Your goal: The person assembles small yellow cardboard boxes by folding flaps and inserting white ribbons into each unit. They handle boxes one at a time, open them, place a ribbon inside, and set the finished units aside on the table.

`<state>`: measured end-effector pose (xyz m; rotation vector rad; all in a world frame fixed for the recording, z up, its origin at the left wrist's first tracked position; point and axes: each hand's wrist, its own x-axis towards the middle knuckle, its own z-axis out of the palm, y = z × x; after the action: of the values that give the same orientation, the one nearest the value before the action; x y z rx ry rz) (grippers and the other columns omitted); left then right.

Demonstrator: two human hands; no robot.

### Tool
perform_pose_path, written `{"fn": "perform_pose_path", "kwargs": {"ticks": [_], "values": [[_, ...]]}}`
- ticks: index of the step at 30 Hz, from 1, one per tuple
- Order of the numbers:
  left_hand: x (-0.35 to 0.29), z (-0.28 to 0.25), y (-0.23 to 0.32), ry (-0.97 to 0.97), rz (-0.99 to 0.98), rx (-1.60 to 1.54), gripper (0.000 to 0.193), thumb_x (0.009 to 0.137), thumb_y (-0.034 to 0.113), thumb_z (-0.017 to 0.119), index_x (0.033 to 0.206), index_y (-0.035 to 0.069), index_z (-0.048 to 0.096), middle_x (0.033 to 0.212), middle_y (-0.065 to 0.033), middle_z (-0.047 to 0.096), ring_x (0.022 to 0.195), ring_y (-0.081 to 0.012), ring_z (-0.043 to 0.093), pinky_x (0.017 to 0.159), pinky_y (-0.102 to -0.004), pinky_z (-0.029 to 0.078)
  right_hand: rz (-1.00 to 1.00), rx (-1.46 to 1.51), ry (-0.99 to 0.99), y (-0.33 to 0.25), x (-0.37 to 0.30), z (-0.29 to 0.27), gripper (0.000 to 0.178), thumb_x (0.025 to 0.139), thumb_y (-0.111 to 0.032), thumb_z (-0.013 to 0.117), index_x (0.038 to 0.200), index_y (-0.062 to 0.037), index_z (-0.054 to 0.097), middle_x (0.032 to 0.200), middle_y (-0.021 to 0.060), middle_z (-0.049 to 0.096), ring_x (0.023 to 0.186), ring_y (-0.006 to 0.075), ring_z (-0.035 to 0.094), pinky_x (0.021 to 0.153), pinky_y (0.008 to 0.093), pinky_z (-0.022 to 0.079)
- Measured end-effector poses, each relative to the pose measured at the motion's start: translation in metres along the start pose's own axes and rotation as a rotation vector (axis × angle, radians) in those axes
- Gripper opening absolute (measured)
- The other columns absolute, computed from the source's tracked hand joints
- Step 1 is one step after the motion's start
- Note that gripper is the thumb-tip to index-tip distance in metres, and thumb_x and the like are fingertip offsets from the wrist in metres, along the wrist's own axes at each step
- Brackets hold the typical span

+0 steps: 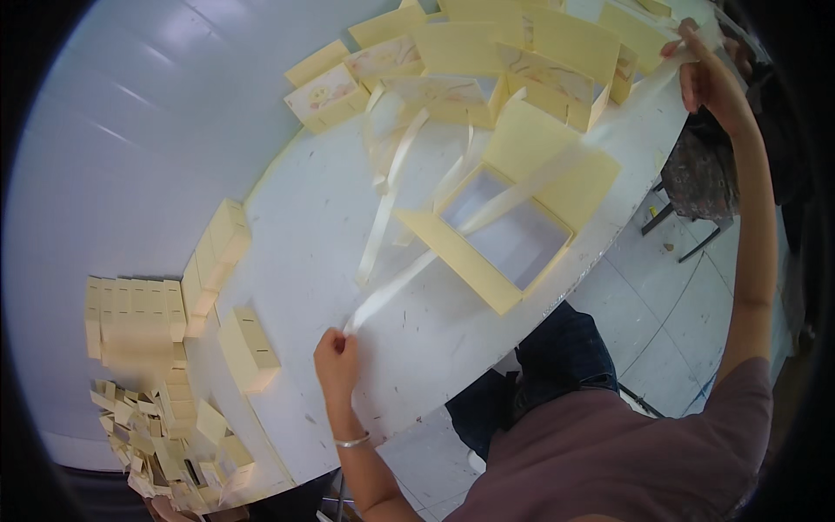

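Observation:
A long cream ribbon (391, 287) is stretched diagonally across an open pale yellow box (544, 261). Its near end is pinched in my left hand (337, 361), low over the table, left of the box. At the far right, beyond the table edge, my right hand (711, 78) is raised and closed on the other end, where the ribbon is partly blurred. The box lies with its flaps folded outward, and its white inside shows. Several loose ribbons (380, 228) trail on the table behind it.
Open yellow boxes with printed panels (326, 96) line the table's back. Stacked closed boxes (222, 239), a single box (250, 350) and a pile of small cartons (170, 435) are at the left. A stool (700, 187) stands beyond the white table's (304, 217) right edge.

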<state>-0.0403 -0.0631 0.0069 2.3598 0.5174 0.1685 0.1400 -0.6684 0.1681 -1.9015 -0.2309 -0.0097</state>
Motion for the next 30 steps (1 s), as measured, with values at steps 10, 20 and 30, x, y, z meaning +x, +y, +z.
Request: {"fn": "perform_pose_path", "kwargs": {"ticks": [10,20,30], "values": [[-0.048,-0.003,0.071,0.164,0.214,-0.043,0.021,0.08,0.018,0.059,0.095,0.003,0.059,0.073,-0.0039,0.057,0.065,-0.0107,0.05,0.057,-0.0242,0.04,-0.365,-0.107,-0.336,-0.047,0.002,0.198,0.035,0.084,-0.028,0.042,0.104,-0.0021,0.051,0.085,0.0053,0.055,0.077,0.0156,0.052,0.071,0.0269,0.04],[-0.033,0.046,0.177,-0.592,-0.01,-0.718,0.042,0.089,0.022,0.046,0.122,-0.002,0.038,0.11,-0.0123,0.052,0.096,-0.018,0.052,0.08,-0.0276,0.042,-0.338,-0.493,-0.853,0.003,0.017,0.27,0.012,0.081,-0.013,0.052,0.081,-0.0011,0.05,0.074,0.0177,0.056,0.074,0.0325,0.055,0.067,0.0386,0.042],[-0.033,0.054,0.151,-0.546,-0.362,-0.788,0.049,0.074,0.006,0.049,0.121,-0.003,0.039,0.116,-0.0103,0.049,0.107,-0.02,0.047,0.091,-0.0291,0.035,-0.619,-0.73,-0.959,0.02,0.005,0.282,0.001,0.061,-0.002,0.056,0.061,-0.0024,0.057,0.06,0.0153,0.058,0.058,0.031,0.059,0.048,0.04,0.046]]}}
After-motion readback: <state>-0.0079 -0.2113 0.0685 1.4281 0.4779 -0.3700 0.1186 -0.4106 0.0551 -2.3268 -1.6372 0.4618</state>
